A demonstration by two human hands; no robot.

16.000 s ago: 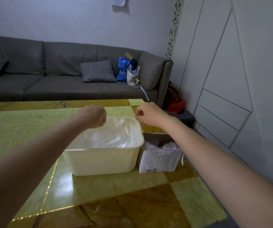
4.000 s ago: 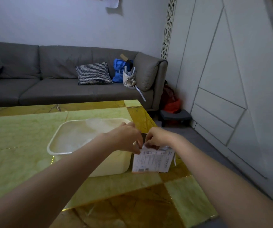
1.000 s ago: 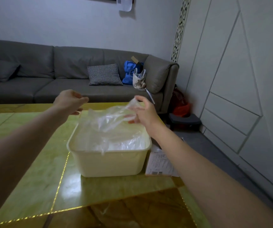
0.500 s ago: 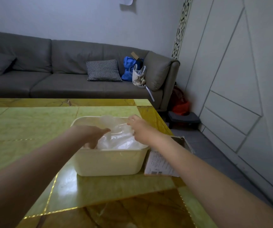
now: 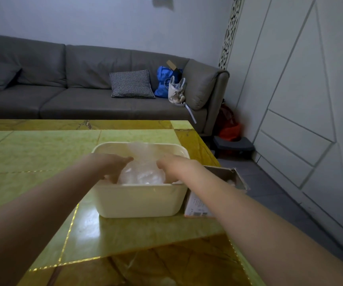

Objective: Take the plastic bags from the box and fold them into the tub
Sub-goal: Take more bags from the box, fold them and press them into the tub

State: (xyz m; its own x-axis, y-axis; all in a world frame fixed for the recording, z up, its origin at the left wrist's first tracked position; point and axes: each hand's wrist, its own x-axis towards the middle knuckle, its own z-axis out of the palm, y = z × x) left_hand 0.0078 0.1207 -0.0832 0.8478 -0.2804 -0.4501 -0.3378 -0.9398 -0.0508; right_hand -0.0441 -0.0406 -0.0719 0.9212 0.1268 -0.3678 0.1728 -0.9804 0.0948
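Bags [image 5: 141, 172]: the clear plastic lay heaped inside the tub [image 5: 139, 201], which stood at the table's [image 5: 32, 153] centre. The box [image 5: 226, 178] sat just beside the tub at its 3 o'clock, flaps open, with a pale scrap showing inside; I judged at least one bag remained there, though the interior was mostly hidden.

Grip state: my left hand [image 5: 112, 164] was lowered into the tub at 9 o'clock of the heap, and my right hand [image 5: 174, 165] at 3 o'clock. Both touched the plastic from the sides. The fingertips were hidden below the rim and behind the plastic, so I could not tell whether either hand pinched the bag or merely pressed it.

Progress: several bags appeared to be in the tub already, so the task was well under way. The current bag was being pressed down. I judged the remaining work to be emptying the box and folding those bags.

Change from one second before: then my right hand held a bag in the air above the tub and my left hand was raised and clear of it. Half a second before, both hands had dropped to the tub. Now they were deeper, and the bag stood lower and more bunched.
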